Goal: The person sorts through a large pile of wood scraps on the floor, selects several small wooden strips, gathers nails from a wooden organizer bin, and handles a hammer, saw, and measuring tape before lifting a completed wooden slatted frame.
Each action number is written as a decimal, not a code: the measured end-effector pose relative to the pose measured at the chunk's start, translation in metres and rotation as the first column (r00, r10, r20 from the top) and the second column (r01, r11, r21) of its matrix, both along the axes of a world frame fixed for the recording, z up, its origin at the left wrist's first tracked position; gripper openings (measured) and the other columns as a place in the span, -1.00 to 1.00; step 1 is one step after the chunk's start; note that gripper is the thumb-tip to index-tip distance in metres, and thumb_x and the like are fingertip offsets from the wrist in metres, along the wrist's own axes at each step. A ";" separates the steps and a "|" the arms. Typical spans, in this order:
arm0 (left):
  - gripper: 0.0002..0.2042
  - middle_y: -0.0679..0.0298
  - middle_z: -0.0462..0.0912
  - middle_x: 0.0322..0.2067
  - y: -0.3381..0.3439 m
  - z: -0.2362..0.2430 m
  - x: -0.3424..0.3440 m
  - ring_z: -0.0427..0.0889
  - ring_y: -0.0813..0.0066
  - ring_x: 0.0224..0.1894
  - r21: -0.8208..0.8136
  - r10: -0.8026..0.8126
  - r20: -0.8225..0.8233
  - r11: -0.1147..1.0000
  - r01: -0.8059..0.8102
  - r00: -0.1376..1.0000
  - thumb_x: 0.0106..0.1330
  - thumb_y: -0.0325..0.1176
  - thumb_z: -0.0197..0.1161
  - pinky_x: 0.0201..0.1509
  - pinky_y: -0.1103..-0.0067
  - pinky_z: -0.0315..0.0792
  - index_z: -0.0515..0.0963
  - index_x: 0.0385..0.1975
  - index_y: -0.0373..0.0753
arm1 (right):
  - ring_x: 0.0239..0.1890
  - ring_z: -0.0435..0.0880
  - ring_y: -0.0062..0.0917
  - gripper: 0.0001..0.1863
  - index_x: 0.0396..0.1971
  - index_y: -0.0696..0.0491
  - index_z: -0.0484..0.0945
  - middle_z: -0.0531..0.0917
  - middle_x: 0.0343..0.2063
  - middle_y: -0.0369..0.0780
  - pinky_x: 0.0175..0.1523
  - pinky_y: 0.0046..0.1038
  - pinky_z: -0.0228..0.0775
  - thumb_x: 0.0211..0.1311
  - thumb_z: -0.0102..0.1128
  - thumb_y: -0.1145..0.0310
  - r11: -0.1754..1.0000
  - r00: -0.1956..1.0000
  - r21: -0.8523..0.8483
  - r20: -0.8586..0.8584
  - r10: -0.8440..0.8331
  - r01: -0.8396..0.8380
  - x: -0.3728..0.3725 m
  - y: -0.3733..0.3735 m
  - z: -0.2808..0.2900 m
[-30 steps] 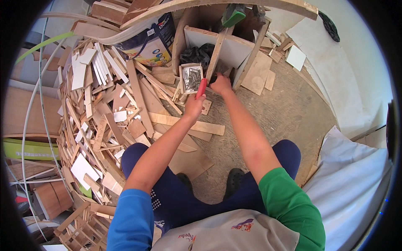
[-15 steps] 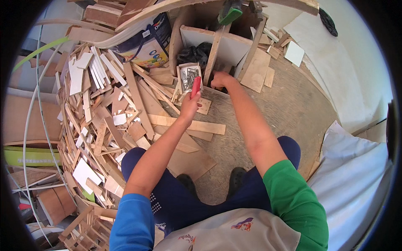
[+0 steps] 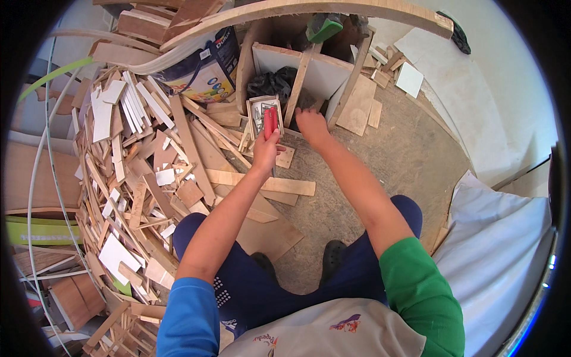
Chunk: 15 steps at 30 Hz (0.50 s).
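Observation:
My left hand (image 3: 266,152) is closed around a red-handled tool (image 3: 270,121). Two red handle parts stick up past the thumb, over the rim of a small wooden box (image 3: 252,123) holding loose metal screws or nails. My right hand (image 3: 311,125) is at the front of the right compartment of a wooden divided box (image 3: 305,71). Its fingers are curled and point down into that compartment, so their tips are hidden, as is anything between them. Black plastic (image 3: 272,83) lies in the left compartment, behind the small box.
Wood offcuts (image 3: 140,160) pile up on the left, beside a paint bucket (image 3: 208,74). A curved wooden strip (image 3: 297,8) arches across the far side. A green-ended tool (image 3: 325,28) rests on the divided box. White cloth (image 3: 493,238) lies on the right.
My right hand has drawn back slightly, out of the compartment toward its front edge. My left hand and the red-handled tool have turned a little, showing two handle parts. The view has shifted slightly.

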<state>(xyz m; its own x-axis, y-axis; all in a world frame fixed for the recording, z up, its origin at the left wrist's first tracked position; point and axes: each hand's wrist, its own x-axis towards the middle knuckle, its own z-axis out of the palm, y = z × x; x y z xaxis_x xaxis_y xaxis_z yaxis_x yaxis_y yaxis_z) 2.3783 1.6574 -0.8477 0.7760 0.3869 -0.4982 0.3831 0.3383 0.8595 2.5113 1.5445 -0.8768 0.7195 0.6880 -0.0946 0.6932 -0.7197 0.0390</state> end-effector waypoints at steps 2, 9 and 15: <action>-0.66 0.24 0.49 -0.36 -0.001 0.001 0.003 0.59 0.40 -0.45 -0.013 0.024 0.011 1.000 -0.024 1.000 0.36 -0.11 0.05 -0.31 0.54 0.38 0.36 -0.09 -0.26 | -0.22 0.63 -0.30 -0.82 -0.27 0.09 0.49 0.63 -0.36 -0.13 -0.21 -0.33 0.52 0.12 0.05 0.39 0.994 0.989 0.066 0.129 0.074 -0.083 -0.005 -0.009 -0.004; -0.70 0.27 0.51 -0.41 0.001 0.002 0.008 0.54 0.51 -0.57 -0.076 0.098 0.025 0.992 -0.096 0.995 0.36 -0.16 0.06 -0.49 0.62 0.35 0.40 -0.06 -0.23 | -0.24 0.58 -0.30 -0.81 -0.29 0.08 0.49 0.61 -0.40 -0.14 -0.17 -0.27 0.48 0.07 0.07 0.38 0.984 0.951 0.050 0.269 0.154 -0.174 -0.002 -0.014 -0.006; -0.68 0.26 0.52 -0.40 0.001 0.001 0.007 0.56 0.49 -0.56 -0.049 0.080 0.039 0.996 -0.078 0.996 0.36 -0.15 0.05 -0.47 0.62 0.36 0.39 -0.01 -0.21 | -0.26 0.56 -0.32 -0.85 -0.32 0.06 0.47 0.58 -0.40 -0.16 -0.18 -0.30 0.47 0.10 0.05 0.37 1.000 0.919 0.000 0.393 0.024 -0.026 0.016 -0.002 0.003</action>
